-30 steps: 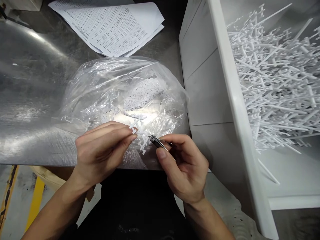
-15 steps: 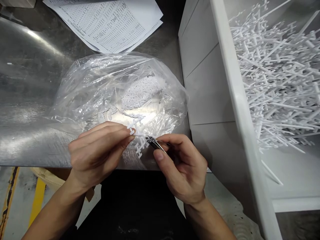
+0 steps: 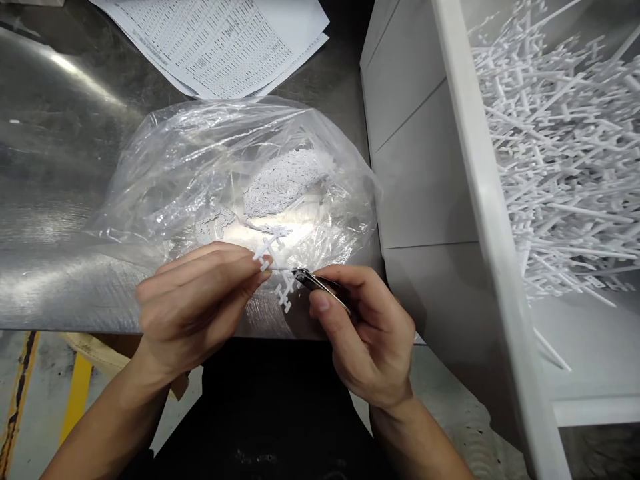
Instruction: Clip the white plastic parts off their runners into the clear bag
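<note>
Between thumb and fingertips, my left hand [image 3: 200, 300] pinches a small white branched plastic sprue [image 3: 284, 293]. My right hand [image 3: 370, 327] is closed on a metal nail clipper [image 3: 320, 285], thumb on one side and index finger on the other. The clipper's jaws are at the middle of the sprue; whether they bite into it is too small to tell. Behind the hands lies a clear plastic bag [image 3: 200, 147], with a heap of tiny white parts [image 3: 285, 180] inside it.
To the right a white bin [image 3: 467, 153] holds a large pile of white sprues [image 3: 570, 167]. Printed sheets [image 3: 220, 47] lie at the back of the metal table [image 3: 45, 180]. Below the table's front edge are a cardboard box [image 3: 100, 353] and a floor with yellow stripes [image 3: 76, 393].
The clipper has turned slightly in my right hand, and its body shows more. The sprue's lower end has shifted a little to the right. The left hand holds nearly still.
</note>
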Demonstrator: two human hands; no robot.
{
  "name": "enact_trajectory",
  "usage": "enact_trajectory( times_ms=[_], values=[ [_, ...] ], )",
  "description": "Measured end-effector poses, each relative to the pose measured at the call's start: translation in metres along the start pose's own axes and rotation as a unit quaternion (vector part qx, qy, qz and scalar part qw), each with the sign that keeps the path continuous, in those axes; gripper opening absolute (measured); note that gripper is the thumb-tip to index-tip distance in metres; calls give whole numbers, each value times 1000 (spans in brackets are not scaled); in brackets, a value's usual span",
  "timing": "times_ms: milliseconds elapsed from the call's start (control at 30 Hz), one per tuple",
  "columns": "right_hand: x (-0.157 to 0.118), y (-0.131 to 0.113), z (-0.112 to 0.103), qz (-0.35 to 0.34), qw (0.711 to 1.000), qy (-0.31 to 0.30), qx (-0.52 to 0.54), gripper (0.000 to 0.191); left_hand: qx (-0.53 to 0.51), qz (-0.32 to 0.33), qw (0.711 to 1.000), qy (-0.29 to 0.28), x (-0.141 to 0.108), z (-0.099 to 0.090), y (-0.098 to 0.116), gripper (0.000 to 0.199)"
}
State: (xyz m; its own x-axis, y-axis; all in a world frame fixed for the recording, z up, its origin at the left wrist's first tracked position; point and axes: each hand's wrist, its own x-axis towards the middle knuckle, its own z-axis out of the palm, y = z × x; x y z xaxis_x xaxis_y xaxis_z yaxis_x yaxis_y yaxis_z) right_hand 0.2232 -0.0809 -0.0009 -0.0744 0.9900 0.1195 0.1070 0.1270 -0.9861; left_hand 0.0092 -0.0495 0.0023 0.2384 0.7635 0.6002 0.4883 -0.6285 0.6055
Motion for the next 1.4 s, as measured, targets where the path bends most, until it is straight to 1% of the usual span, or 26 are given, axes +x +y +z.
enact_trajectory(
  times_ms=[133, 267, 467, 533, 600, 700, 900, 1033, 1200, 1333, 1400],
  values=[
    [3, 0, 3, 4, 1000, 4, 0, 13, 22, -8, 1000, 8, 0, 2, -2, 29],
    [7, -3, 8, 18, 1000, 12, -3, 5, 21, -19, 1000, 13, 0, 5, -4, 32],
    [6, -8, 10, 36, 998, 55, 22, 3, 25, -37, 999, 18, 1, 7, -2, 28],
    [4, -8, 9, 37, 998, 43, 38, 8, 34, -31, 999, 21, 1, 8, -2, 25],
    [2, -7, 7, 36, 998, 12, 45, 12, 41, -24, 999, 22, 1, 8, -2, 24],
    [1, -4, 6, 18, 998, -17, 49, 15, 47, -23, 998, 20, -1, 8, -3, 24],
    [0, -2, 6, 7, 999, -19, 27, 15, 48, -13, 999, 16, -2, 8, -4, 25],
    [0, -2, 6, -7, 1000, -23, 13, 15, 61, -2, 998, 16, 0, 9, -3, 20],
    [3, -4, 10, 6, 1000, 4, 0, 8, 73, -6, 997, 19, 0, 12, -2, 22],
    [5, -5, 10, 23, 999, 18, 18, 5, 66, -35, 997, 20, 0, 14, -2, 20],
    [5, -4, 9, 28, 998, 45, 29, 6, 74, -47, 996, 24, 0, 13, -1, 23]
  ],
)
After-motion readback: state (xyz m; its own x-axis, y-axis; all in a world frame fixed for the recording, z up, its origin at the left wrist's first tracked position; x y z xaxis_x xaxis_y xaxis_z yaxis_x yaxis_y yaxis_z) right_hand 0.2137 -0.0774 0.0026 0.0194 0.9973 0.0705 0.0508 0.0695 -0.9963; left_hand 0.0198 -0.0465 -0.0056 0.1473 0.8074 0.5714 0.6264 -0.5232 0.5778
